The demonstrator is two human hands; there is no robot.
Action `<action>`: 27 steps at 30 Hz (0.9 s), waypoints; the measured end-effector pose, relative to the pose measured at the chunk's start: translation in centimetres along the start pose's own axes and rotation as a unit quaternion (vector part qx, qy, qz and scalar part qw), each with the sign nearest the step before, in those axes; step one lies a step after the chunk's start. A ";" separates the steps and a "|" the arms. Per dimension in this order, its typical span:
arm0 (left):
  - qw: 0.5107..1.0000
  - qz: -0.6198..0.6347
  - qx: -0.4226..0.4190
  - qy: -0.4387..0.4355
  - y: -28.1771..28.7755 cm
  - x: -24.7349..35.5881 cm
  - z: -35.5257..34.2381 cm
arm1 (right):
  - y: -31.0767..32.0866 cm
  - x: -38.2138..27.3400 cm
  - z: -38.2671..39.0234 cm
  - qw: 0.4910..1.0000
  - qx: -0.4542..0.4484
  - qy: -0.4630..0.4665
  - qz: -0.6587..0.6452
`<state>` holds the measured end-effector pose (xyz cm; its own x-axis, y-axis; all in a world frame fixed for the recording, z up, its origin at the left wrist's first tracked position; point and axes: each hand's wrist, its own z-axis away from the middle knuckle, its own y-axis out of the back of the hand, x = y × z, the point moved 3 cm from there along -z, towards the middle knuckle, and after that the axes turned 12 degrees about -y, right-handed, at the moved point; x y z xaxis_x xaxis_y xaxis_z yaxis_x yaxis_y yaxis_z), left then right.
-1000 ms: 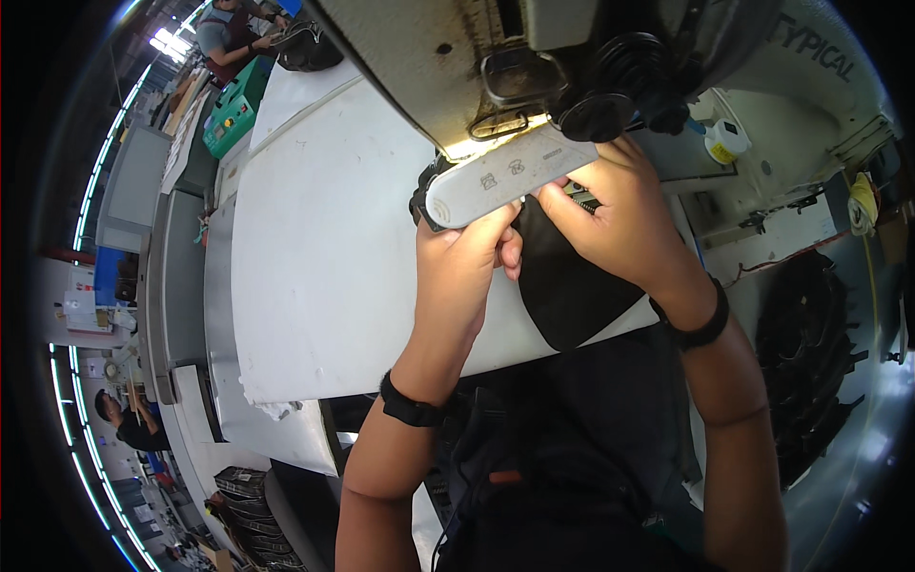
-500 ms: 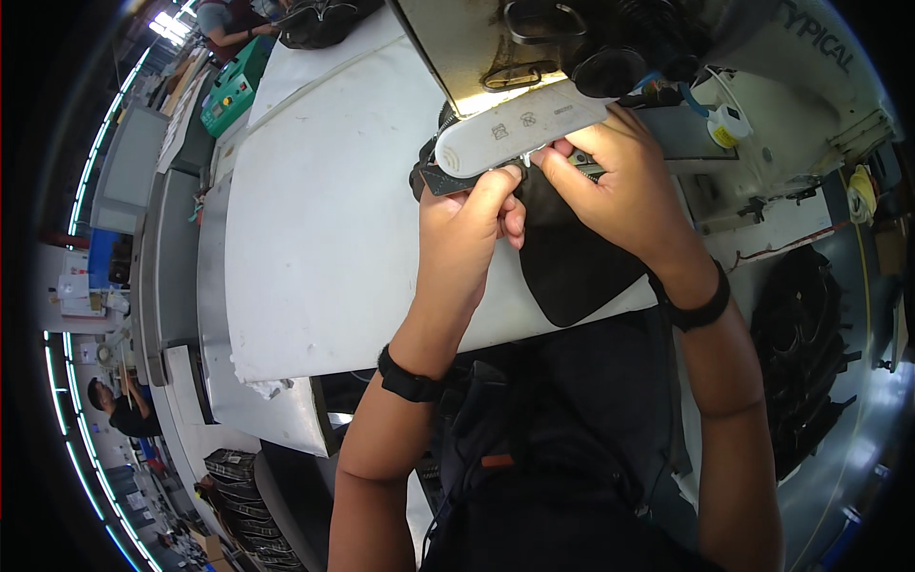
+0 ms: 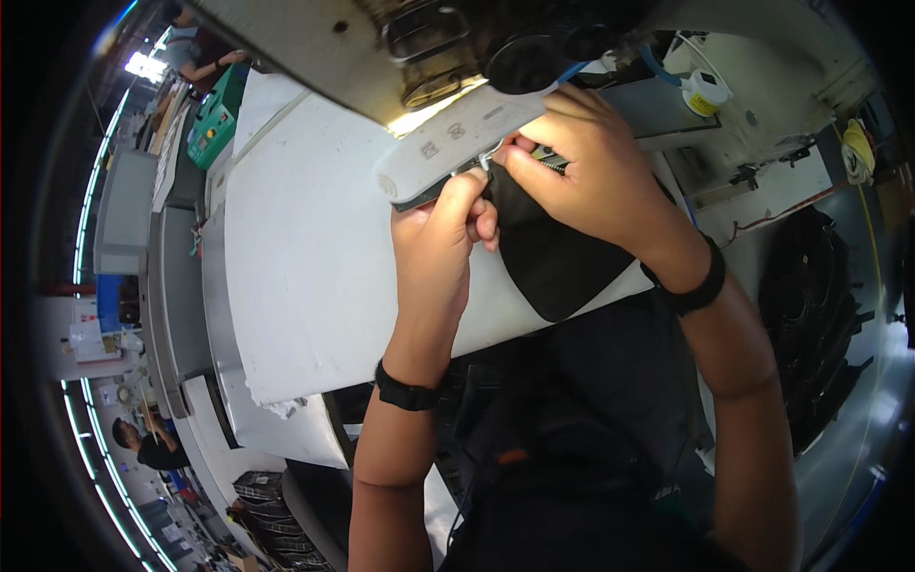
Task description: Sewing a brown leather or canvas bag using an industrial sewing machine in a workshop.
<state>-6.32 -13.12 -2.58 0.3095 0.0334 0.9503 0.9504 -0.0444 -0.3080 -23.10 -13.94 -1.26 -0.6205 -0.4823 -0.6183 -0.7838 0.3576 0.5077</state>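
Observation:
Both my hands are close together under the head of a sewing machine [image 3: 438,43], beside its pale grey rounded arm cover [image 3: 467,135]. My left hand [image 3: 443,224] has its fingers curled and its thumb pressed down near the small silvery metal part [image 3: 487,158] at the stitching spot. The thumb and forefinger of my right hand [image 3: 586,167] are pinched just right of that part. What either hand grips is hidden by the fingers. A black fabric piece [image 3: 553,253] lies flat below the hands, its rounded end toward me.
The white tabletop [image 3: 305,238] spreads to the left. A small white bottle [image 3: 703,92] stands at the back right. Dark bundled pieces [image 3: 810,296] lie at the far right. A green box [image 3: 217,119] stands back left, and two other people are in the left background.
The whole view has shifted, so the machine and my hands appear further left. Both hands keep almost the same pinched pose at the metal part, and the black fabric has barely moved relative to them.

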 end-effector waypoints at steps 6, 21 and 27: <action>1.000 0.005 0.007 0.002 0.1 -0.3 0.1 | -0.3 0.4 0.0 0.999 0.013 0.030 -0.021; 0.999 0.015 0.004 -0.046 0.5 -0.6 0.0 | -0.9 0.9 -0.2 0.999 -0.012 0.037 -0.029; 0.999 0.013 0.002 -0.038 0.6 -0.5 0.0 | -0.8 0.6 -0.3 0.998 -0.023 0.026 -0.042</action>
<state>-5.90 -13.14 -3.19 0.3363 0.1076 0.9356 0.9418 -0.0414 -0.3337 -22.79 -14.77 -1.86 -0.5489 -0.5507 -0.6288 -0.8308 0.2769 0.4828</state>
